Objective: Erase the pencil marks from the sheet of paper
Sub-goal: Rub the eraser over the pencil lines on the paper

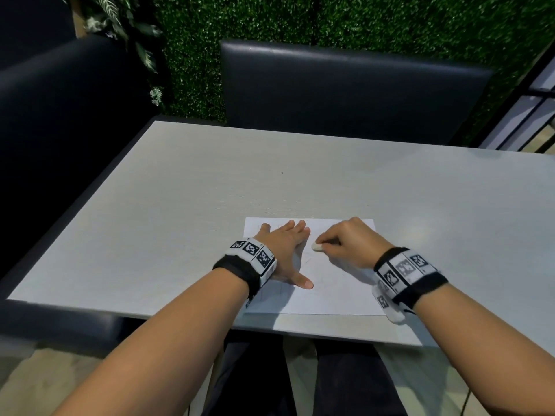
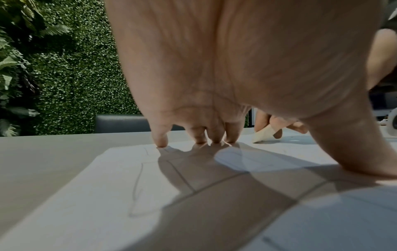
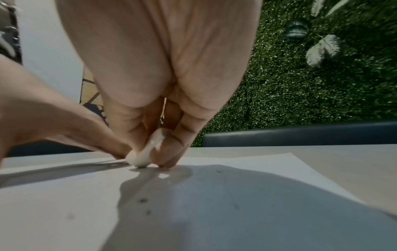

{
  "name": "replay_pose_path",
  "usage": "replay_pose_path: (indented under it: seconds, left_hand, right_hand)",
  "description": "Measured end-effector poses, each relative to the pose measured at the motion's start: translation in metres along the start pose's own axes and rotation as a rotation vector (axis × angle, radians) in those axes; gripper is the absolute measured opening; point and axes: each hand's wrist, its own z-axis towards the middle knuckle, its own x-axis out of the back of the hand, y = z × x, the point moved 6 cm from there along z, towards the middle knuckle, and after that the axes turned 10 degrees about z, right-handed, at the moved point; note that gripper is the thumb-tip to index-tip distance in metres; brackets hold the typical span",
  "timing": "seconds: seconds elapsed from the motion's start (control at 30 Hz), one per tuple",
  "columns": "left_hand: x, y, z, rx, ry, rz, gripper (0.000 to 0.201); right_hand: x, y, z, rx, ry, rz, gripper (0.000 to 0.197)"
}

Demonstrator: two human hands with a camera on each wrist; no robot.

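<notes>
My left hand (image 1: 285,250) lies flat, fingers spread, on the white paper sheet (image 1: 330,295) near the pale grey counter's (image 1: 180,205) front edge; my right hand (image 1: 351,246) pinches a small white eraser (image 1: 317,246) against it. Dark padded chair (image 1: 345,91) opposite.

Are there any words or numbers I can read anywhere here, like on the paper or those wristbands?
No readable words or numbers anywhere.
Sheet of paper: only faint pencil lines, no letters.
Left wristband: black-and-white square code patterns, not text.
Right wristband: the same kind of patterns, blurred.
Eraser: no print visible.
</notes>
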Motion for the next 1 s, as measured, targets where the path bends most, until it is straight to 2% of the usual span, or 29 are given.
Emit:
replay_pose_path:
  seconds: [0.1,0.27,0.47,0.57,0.73,0.87,1.0]
  left_hand:
    - [0.0,-0.002,-0.001,-0.008,-0.026,0.016,0.134]
    - [-0.002,-0.002,-0.002,-0.017,-0.038,0.038,0.135]
    - [-0.002,-0.002,-0.001,0.009,-0.012,-0.025,0.136]
    - [-0.002,-0.005,-0.002,0.036,-0.012,-0.052,0.137]
    - [-0.002,-0.005,-0.004,0.027,-0.006,0.032,0.137]
    - [-0.005,-0.006,-0.002,0.031,0.007,0.032,0.136]
    - [-0.005,-0.008,-0.004,0.038,-0.003,0.013,0.137]
  right_hand:
    - [-0.002,-0.001,0.001,-0.013,0.016,0.005,0.019]
    - [-0.02,-0.015,-0.03,0.052,-0.076,0.022,0.016]
    - [-0.003,0.002,0.006,-0.017,0.035,-0.015,0.026]
    - [-0.008,-0.008,-0.006,0.009,-0.001,-0.019,0.022]
    - [-0.02,-0.02,-0.031,0.058,-0.113,-0.013,0.018]
    - [0.001,-0.013,-0.001,0.006,-0.014,-0.033,0.021]
    - [-0.006,-0.02,-0.005,0.008,-0.039,-0.005,0.016]
